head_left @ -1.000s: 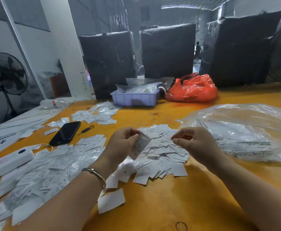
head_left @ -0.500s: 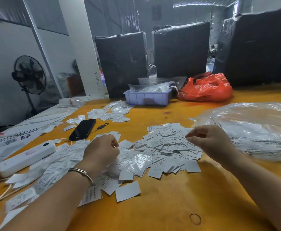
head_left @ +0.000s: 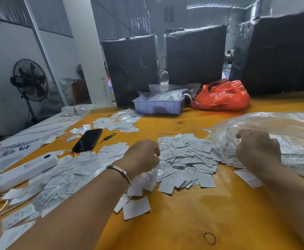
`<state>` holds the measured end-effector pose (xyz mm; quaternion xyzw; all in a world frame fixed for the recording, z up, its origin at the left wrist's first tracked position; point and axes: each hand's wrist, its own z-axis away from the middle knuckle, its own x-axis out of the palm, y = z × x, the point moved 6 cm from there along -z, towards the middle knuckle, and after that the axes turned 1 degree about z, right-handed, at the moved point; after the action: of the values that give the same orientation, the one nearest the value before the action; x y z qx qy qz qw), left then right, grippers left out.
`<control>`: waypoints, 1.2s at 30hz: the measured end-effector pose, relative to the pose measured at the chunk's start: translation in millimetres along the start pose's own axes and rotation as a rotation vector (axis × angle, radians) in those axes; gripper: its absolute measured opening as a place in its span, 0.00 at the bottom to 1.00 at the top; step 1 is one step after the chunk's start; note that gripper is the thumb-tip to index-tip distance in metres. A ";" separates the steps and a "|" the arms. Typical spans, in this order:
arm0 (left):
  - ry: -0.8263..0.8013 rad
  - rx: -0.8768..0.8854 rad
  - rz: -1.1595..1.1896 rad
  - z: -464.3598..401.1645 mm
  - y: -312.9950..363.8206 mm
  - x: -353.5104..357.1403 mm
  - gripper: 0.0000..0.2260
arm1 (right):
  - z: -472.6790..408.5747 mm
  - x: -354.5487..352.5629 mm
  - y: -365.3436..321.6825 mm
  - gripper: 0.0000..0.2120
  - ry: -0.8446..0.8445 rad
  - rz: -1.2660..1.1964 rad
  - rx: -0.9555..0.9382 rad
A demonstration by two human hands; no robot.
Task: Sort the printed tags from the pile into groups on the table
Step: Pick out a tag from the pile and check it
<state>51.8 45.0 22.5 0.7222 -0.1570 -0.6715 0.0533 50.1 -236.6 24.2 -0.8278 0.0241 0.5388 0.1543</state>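
Two hands work over the orange table [head_left: 192,213]. Left hand [head_left: 142,156], fingers curled, rests at the left edge of the central tag pile [head_left: 185,159]; whether it holds a tag is unclear. Right hand [head_left: 257,150] grips the clear plastic bag [head_left: 277,127] on the right.

The bare yellow table [head_left: 192,213] at the bottom middle of the frame gives lots of room to move. A wide strip in the upper middle, in front of the purple tray [head_left: 158,106], is open too. On the left, tags [head_left: 72,177], a white box [head_left: 26,171] and a phone [head_left: 87,140] block the way. A big clear bag [head_left: 273,127] fills the right.
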 end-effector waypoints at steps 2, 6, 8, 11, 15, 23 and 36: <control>-0.086 0.061 -0.046 -5.6 12.5 10.5 0.09 | -3.7 3.4 6.4 0.17 -0.029 0.042 0.024; -0.085 0.133 -0.157 -13.5 24.2 18.6 0.15 | -6.7 17.1 15.2 0.18 -0.125 0.148 0.024; -0.005 0.155 -0.124 -16.3 26.6 17.1 0.18 | -8.0 20.9 18.2 0.14 -0.118 0.169 0.022; 0.077 0.181 -0.051 -18.6 29.0 20.8 0.19 | -12.2 20.9 20.2 0.12 -0.059 0.173 0.020; 0.133 0.185 0.007 -15.6 25.9 29.0 0.15 | -16.4 21.5 22.5 0.10 -0.013 0.106 0.024; 0.194 0.240 0.015 -10.1 22.7 27.8 0.16 | -15.5 16.5 28.2 0.04 -0.025 0.147 0.086; 0.345 0.266 0.184 1.5 11.2 23.1 0.06 | 7.2 -12.7 1.8 0.06 0.272 -0.560 -0.011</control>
<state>49.7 27.7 3.5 0.8096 -0.2978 -0.5039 0.0448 38.1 -237.9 32.6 -0.8675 -0.1874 0.3598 0.2878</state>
